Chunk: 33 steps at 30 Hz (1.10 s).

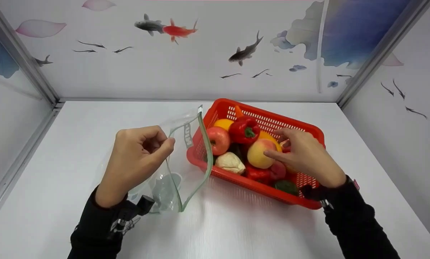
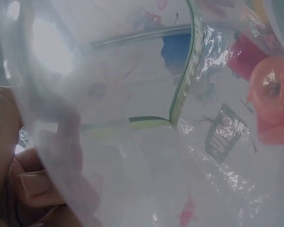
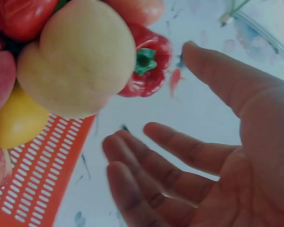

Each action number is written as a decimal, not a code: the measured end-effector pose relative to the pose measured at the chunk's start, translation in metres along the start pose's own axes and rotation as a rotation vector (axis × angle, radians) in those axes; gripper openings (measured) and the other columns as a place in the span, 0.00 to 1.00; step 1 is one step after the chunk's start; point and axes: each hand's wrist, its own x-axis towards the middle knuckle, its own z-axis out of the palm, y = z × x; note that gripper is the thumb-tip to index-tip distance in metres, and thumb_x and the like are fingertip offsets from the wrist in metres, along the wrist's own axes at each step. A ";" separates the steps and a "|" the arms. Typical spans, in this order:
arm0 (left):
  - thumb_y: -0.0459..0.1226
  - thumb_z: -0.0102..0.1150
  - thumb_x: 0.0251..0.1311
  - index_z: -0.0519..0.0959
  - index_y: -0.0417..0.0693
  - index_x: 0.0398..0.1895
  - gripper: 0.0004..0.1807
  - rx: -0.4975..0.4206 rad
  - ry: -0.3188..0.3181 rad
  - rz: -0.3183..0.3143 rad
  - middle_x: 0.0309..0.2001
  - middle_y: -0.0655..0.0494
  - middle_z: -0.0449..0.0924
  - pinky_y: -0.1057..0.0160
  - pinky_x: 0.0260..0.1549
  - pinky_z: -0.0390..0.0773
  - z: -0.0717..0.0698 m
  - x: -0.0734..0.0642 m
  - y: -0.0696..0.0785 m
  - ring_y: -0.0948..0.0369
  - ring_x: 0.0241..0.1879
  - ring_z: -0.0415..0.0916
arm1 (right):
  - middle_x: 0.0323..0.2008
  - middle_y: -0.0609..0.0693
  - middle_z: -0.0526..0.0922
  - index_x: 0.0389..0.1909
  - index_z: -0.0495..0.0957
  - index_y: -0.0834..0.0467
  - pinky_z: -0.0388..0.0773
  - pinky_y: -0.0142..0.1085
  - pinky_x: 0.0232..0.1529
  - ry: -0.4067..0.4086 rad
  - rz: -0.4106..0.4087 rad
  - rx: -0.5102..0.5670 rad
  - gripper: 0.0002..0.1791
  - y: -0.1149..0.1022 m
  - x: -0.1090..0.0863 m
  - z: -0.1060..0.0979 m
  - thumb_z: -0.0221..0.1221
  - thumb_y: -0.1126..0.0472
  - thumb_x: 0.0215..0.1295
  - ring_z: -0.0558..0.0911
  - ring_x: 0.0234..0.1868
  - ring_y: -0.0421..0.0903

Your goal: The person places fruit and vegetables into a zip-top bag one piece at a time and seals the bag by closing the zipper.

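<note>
My left hand [image 1: 137, 158] pinches the rim of a clear zip bag [image 1: 197, 187] between thumb and fingers. The bag's green-edged mouth gapes toward the basket, and in the left wrist view its film [image 2: 146, 179] fills most of the picture. Over the red basket [image 1: 249, 185], my right hand [image 1: 305, 153] hovers with thumb and fingers spread. A yellow-pink peach [image 1: 260, 154] lies just by its thumb; whether they touch I cannot tell from the head view. In the right wrist view, a gap shows between the fingers and the peach [image 3: 80, 56].
Around the peach lie a red bell pepper [image 1: 244, 130], a red apple [image 1: 218, 140], a pale bulb-like item [image 1: 230, 163], a dark green item [image 1: 287, 186] and several other fruits or vegetables. A white table [image 1: 236, 230] bears the basket; printed panels [image 1: 207, 79] enclose its back and sides.
</note>
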 end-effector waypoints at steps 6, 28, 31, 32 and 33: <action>0.30 0.65 0.62 0.79 0.52 0.17 0.16 0.000 -0.015 -0.007 0.16 0.65 0.68 0.71 0.21 0.64 0.000 -0.002 0.001 0.65 0.19 0.65 | 0.55 0.61 0.88 0.67 0.80 0.63 0.85 0.56 0.58 -0.127 0.020 -0.024 0.42 0.006 0.018 0.007 0.71 0.34 0.65 0.86 0.54 0.58; 0.30 0.65 0.62 0.78 0.53 0.17 0.16 -0.008 -0.021 -0.001 0.16 0.66 0.67 0.72 0.21 0.62 -0.002 -0.003 -0.002 0.66 0.19 0.63 | 0.50 0.58 0.85 0.63 0.76 0.64 0.80 0.42 0.51 -0.181 0.087 0.075 0.43 0.016 0.028 0.021 0.71 0.34 0.63 0.81 0.49 0.52; 0.30 0.65 0.62 0.78 0.54 0.17 0.16 0.002 -0.015 0.002 0.16 0.66 0.67 0.71 0.21 0.61 -0.002 -0.003 -0.002 0.66 0.19 0.62 | 0.49 0.58 0.85 0.62 0.76 0.64 0.79 0.42 0.52 -0.173 0.090 0.080 0.41 0.017 0.029 0.023 0.71 0.36 0.64 0.81 0.49 0.52; 0.30 0.65 0.62 0.78 0.54 0.17 0.16 0.006 -0.012 0.001 0.16 0.66 0.66 0.71 0.21 0.61 -0.002 -0.004 -0.003 0.66 0.19 0.62 | 0.50 0.58 0.85 0.62 0.76 0.64 0.79 0.43 0.53 -0.173 0.089 0.090 0.40 0.017 0.029 0.023 0.71 0.36 0.64 0.81 0.49 0.52; 0.30 0.65 0.62 0.78 0.53 0.17 0.16 0.006 -0.011 -0.001 0.16 0.66 0.67 0.71 0.21 0.62 -0.001 -0.004 -0.003 0.66 0.19 0.62 | 0.50 0.58 0.85 0.62 0.76 0.64 0.79 0.43 0.53 -0.173 0.090 0.100 0.40 0.017 0.029 0.024 0.71 0.37 0.64 0.81 0.50 0.52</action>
